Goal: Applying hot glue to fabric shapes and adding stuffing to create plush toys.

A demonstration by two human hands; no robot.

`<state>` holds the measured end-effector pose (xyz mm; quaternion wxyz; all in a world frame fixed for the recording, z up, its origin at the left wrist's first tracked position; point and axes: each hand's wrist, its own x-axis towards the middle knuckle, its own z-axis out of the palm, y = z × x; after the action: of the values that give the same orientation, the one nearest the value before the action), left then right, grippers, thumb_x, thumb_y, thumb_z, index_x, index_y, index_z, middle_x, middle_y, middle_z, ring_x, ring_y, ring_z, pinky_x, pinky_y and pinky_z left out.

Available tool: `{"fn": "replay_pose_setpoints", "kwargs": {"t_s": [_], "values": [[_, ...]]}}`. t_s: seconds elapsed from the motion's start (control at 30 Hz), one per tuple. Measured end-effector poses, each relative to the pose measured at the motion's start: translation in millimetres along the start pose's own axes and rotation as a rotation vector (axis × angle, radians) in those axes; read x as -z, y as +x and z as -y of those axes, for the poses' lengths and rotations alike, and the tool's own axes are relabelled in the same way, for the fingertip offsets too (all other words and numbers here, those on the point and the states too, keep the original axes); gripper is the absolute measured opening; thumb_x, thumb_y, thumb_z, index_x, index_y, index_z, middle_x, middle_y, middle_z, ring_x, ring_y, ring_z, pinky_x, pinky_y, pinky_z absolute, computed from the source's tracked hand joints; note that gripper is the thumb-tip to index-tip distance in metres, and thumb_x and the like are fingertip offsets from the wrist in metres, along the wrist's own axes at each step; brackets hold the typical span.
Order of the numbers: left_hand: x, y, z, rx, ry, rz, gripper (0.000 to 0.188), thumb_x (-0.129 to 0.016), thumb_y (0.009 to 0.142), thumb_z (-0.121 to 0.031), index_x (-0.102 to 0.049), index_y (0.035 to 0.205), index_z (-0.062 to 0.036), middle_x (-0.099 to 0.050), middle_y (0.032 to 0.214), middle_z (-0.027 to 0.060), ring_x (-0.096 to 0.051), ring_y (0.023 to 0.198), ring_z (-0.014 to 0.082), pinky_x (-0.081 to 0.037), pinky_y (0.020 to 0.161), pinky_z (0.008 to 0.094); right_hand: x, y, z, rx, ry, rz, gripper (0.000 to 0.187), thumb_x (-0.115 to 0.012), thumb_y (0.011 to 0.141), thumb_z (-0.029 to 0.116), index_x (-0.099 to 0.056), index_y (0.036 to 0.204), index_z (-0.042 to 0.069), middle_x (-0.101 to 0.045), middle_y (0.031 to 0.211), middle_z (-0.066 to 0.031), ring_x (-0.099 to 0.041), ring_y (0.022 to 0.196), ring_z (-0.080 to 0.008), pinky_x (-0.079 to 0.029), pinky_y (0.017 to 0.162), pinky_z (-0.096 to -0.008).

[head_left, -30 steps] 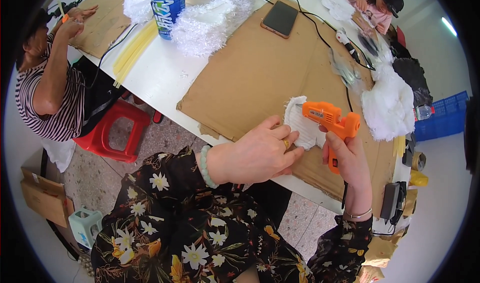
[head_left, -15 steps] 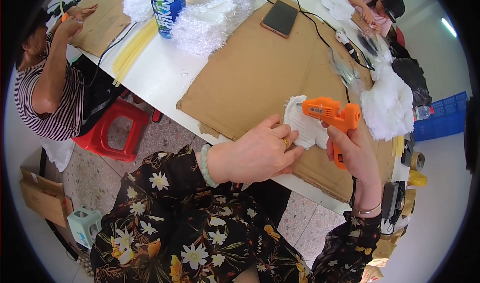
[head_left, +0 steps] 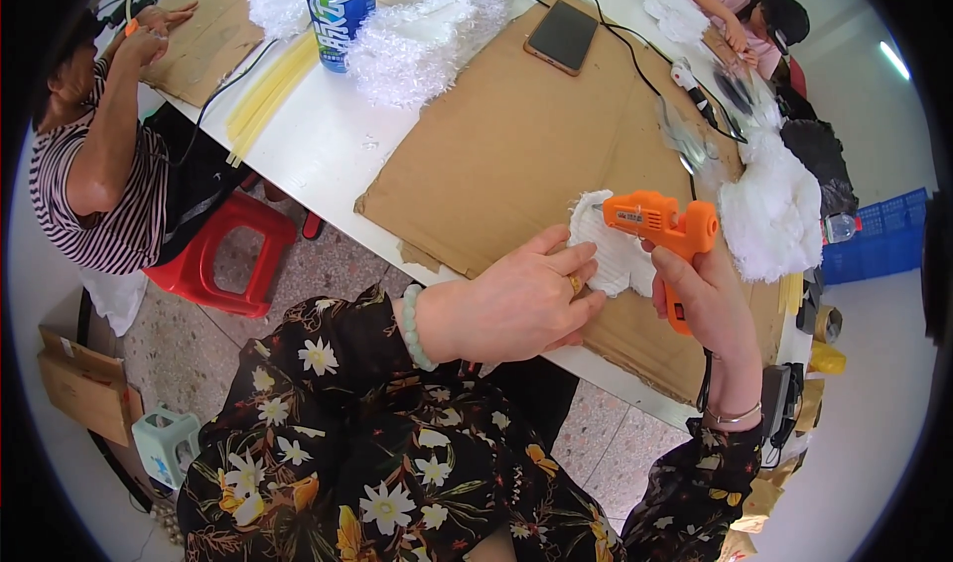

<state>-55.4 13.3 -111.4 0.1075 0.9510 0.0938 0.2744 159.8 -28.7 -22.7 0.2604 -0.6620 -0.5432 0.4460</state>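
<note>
My right hand [head_left: 700, 294] is wrapped round the handle of an orange glue gun [head_left: 655, 219]. The gun's nozzle points left, at the upper edge of a small white ribbed fabric piece [head_left: 608, 254] with a frayed rim. The piece lies on a brown cardboard sheet [head_left: 486, 165]. At its lower left edge, my left hand [head_left: 521, 299] holds it between bent fingers; the thumb and fingertips are partly hidden. Whether glue is coming out is too small to tell.
Beyond lie a phone [head_left: 561, 36], a blue-labelled bottle [head_left: 340, 16], yellowish glue sticks [head_left: 266, 95] and fluffy white material [head_left: 412, 46]. A white fluffy bundle [head_left: 769, 210] sits right of the gun. Black cables cross the table. Two other people work at its far left and far right.
The whole picture has shifted slightly. Both hands, the glue gun and the white fabric piece keep nearly the same places relative to each other.
</note>
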Motion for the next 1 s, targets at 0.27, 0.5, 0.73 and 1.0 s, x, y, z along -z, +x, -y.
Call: {"fn": "replay_pose_setpoints", "kwargs": {"t_s": [0.27,0.5,0.73,1.0], "values": [[1.2,-0.2,-1.7,0.018,0.022,0.02,0.042,-0.066,0.079,-0.032,-0.059,0.109,-0.0027,-0.06,0.112,0.0175,-0.055,0.11,0.0304,-0.036,0.099,0.048,-1.2,-0.8,2.9,0.003,-0.005,-0.006,0.035,-0.052,0.094,0.018,-0.044,0.124,0.001,-0.058,0.092,-0.0077,-0.051,0.052,-0.0107,-0.041,0.046,-0.0242],[0.1,-0.3,-0.9,0.019,0.025,0.023,0.043,-0.066,0.078,-0.032,-0.059,0.109,-0.0027,-0.06,0.112,0.0175,-0.056,0.109,0.0303,-0.037,0.098,0.048,5.1,-0.7,1.4,-0.051,-0.11,-0.054,0.03,-0.053,0.094,0.021,-0.051,0.115,0.0,-0.058,0.077,-0.0042,-0.05,0.051,-0.0097,-0.039,0.046,-0.0238],[-1.0,-1.5,-2.0,0.021,0.038,0.01,0.042,-0.067,0.077,-0.031,-0.06,0.109,-0.003,-0.06,0.112,0.0169,-0.057,0.108,0.0289,-0.037,0.097,0.0479,1.9,-2.1,7.1,-0.053,-0.047,0.002,0.03,-0.053,0.094,0.02,-0.05,0.116,0.0,-0.059,0.088,-0.0051,-0.051,0.052,-0.0094,-0.041,0.047,-0.0239],[-2.0,-0.6,-1.8,0.015,0.047,0.016,0.043,-0.068,0.076,-0.032,-0.059,0.107,-0.0034,-0.059,0.111,0.0158,-0.057,0.107,0.028,-0.038,0.097,0.0477,-0.4,-1.2,1.6,0.008,-0.05,-0.033,0.033,-0.053,0.094,0.018,-0.046,0.121,0.0,-0.057,0.101,-0.0068,-0.052,0.054,-0.0097,-0.043,0.046,-0.0242]]}}
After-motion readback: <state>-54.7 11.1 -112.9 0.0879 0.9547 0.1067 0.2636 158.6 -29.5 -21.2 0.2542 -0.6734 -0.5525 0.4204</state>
